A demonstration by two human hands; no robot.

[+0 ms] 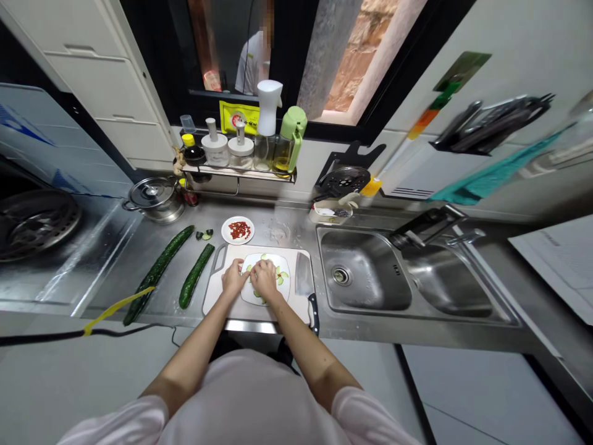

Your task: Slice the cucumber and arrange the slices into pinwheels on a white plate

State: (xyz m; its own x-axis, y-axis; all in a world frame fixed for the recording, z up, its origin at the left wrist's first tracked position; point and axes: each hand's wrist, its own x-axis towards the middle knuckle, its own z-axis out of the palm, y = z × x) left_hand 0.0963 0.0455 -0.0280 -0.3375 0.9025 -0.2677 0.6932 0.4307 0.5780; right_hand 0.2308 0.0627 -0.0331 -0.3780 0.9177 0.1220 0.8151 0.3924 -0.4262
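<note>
A white square plate (265,297) with green-edged cucumber slices (280,275) lies on a pale cutting board (215,290). My left hand (234,278) is at the plate's left edge, its fingers curled; whether anything is between them is too small to tell. My right hand (264,278) is over the middle of the plate, fingers bent down and close together on the slices, with the fingertips hidden. A knife (304,275) lies along the board's right side. Behind the board is a small plate (226,232) of chopped red pieces (239,230).
Two cucumbers (160,266) lie left of the board, near cucumber ends (206,235). A steel pot (162,207) stands back left, and the double sink (365,272) is right. A shelf (241,170) holds bottles and jars. A yellow-tied black cable (46,338) crosses the front left.
</note>
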